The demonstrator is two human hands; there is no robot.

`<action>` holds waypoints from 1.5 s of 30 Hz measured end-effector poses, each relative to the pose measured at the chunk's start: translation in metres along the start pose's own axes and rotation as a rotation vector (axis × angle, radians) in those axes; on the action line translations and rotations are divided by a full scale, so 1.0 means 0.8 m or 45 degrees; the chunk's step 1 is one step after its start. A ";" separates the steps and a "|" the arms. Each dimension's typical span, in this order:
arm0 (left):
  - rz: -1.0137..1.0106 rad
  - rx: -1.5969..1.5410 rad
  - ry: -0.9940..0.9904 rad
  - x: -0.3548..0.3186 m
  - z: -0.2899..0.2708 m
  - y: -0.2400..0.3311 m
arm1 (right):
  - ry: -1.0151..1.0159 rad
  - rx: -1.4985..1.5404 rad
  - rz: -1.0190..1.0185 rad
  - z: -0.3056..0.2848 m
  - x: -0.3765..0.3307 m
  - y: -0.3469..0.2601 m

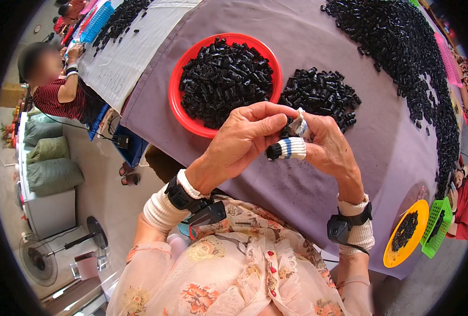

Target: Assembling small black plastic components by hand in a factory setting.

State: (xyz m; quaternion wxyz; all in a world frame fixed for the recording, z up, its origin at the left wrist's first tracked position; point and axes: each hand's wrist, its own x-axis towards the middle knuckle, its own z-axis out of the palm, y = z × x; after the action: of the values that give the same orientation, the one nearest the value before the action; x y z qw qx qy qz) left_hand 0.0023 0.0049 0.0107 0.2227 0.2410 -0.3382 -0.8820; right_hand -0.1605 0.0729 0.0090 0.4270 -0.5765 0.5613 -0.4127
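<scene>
My left hand [239,139] is closed in a pinch over the lilac cloth, its fingertips meeting those of my right hand [331,142]. A small black plastic part [286,130] shows between the fingertips, mostly hidden by them. On the right thumb sits a white knitted finger cover [293,148] with blue stripes and a dark tip; a second, dirtier cover [300,125] is on another right finger. Just beyond my hands stands a red round basin [174,95], heaped with black tubular plastic parts [226,79]. A loose pile of similar parts [320,95] lies to its right.
A large spread of black parts [391,42] covers the table's far right. Near the right edge are a yellow plate [389,255] and a green basket [438,239], both holding black pieces. A co-worker [60,89] sits at the left table; a fan [39,258] stands lower left.
</scene>
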 end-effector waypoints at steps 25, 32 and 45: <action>0.003 -0.093 0.000 0.002 0.002 -0.001 | 0.036 0.010 0.051 0.000 0.001 0.002; 0.025 -0.042 0.005 0.002 0.001 -0.003 | 0.053 0.002 0.034 0.003 0.000 0.004; 0.023 -0.015 0.053 -0.001 -0.002 -0.009 | 0.002 0.033 0.017 0.009 -0.005 0.009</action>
State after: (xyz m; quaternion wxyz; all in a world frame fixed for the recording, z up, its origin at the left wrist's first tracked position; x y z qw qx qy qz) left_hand 0.0025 0.0095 0.0051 0.2390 0.2549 -0.3303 -0.8768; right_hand -0.1560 0.0772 -0.0001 0.4367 -0.5669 0.5601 -0.4174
